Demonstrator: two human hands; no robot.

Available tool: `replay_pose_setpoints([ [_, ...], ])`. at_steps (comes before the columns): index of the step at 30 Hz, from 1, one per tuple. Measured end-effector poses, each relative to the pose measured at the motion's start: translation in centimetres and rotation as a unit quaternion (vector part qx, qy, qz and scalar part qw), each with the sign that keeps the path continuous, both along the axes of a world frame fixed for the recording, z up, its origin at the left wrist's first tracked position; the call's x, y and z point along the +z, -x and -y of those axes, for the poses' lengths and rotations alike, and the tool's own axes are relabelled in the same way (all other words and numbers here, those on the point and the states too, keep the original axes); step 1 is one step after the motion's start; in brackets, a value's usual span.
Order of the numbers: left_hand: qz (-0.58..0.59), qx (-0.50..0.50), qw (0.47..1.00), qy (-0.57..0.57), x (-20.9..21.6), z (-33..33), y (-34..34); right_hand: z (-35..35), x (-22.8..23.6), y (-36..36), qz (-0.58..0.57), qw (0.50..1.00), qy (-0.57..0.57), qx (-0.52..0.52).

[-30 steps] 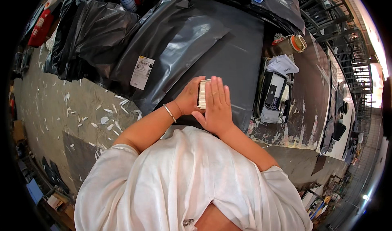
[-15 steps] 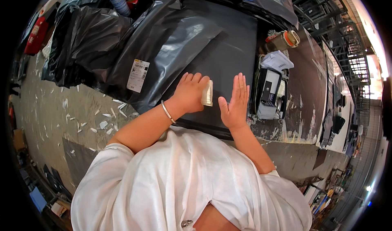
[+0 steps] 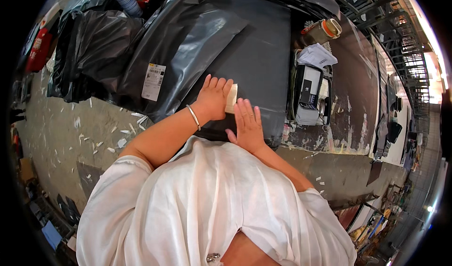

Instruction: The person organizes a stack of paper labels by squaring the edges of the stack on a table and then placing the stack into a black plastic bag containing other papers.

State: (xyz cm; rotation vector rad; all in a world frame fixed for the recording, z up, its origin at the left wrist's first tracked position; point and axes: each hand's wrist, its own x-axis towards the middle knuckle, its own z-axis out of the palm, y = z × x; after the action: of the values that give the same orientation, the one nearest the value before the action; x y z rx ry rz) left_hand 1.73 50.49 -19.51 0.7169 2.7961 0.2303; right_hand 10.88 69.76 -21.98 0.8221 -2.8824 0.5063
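My left hand [image 3: 214,99], with a bangle at its wrist, bends over a black plastic bag-like sheet [image 3: 263,54]. It grips a small flat cream-coloured piece [image 3: 231,99], whose edge shows beside my thumb; its exact kind I cannot make out. Just right of it, my right hand [image 3: 248,127] is open, fingers stretched, palm down over the front part of the sheet. Its fingertips come close to the cream-coloured piece. A loose, glossy plastic flap [image 3: 188,44] lies folded back to the left and bears a white printed label [image 3: 153,82].
At right, an open case [image 3: 308,94] holds white label stacks, beside crumpled paper [image 3: 316,55] and an amber jar-like container [image 3: 325,30] with an orange ring. Black bags [image 3: 101,49] are piled at left. White scraps litter the floor [image 3: 84,139].
My right hand has moved left and down, nearer to my left hand, and lowered onto or over the sheet. My left hand has shifted slightly left, still with the cream-coloured piece.
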Motion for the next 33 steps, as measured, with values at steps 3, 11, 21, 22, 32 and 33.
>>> replay_pose_setpoints([
  [3, -0.049, 0.018, 0.998, -0.033, -1.6, 0.2, -0.5, 0.8, -0.4, 0.7, 0.056, 0.996, -0.043, 0.055],
  [11, -0.037, 0.018, 0.998, -0.052, -0.8, 0.0, -0.6, 0.5, -0.2, 0.6, 0.031, 0.999, -0.030, 0.022],
  [21, -0.003, -0.008, 1.000, -0.005, 0.5, -0.2, 0.2, -1.4, 1.9, 1.3, 0.033, 0.998, 0.040, -0.048],
  [22, -0.023, -0.016, 1.000, 0.005, 0.3, -0.2, 0.4, -1.7, 1.9, 1.5, 0.026, 0.997, 0.043, -0.052],
  [32, -0.023, -0.008, 1.000, 0.011, -0.1, -0.6, -1.2, -4.4, 2.3, 0.7, 0.032, 0.996, 0.036, -0.070],
  [33, -0.032, -0.009, 0.999, -0.001, -0.4, -0.9, -1.9, -4.6, 2.2, 0.5, 0.036, 0.996, 0.034, -0.069],
])
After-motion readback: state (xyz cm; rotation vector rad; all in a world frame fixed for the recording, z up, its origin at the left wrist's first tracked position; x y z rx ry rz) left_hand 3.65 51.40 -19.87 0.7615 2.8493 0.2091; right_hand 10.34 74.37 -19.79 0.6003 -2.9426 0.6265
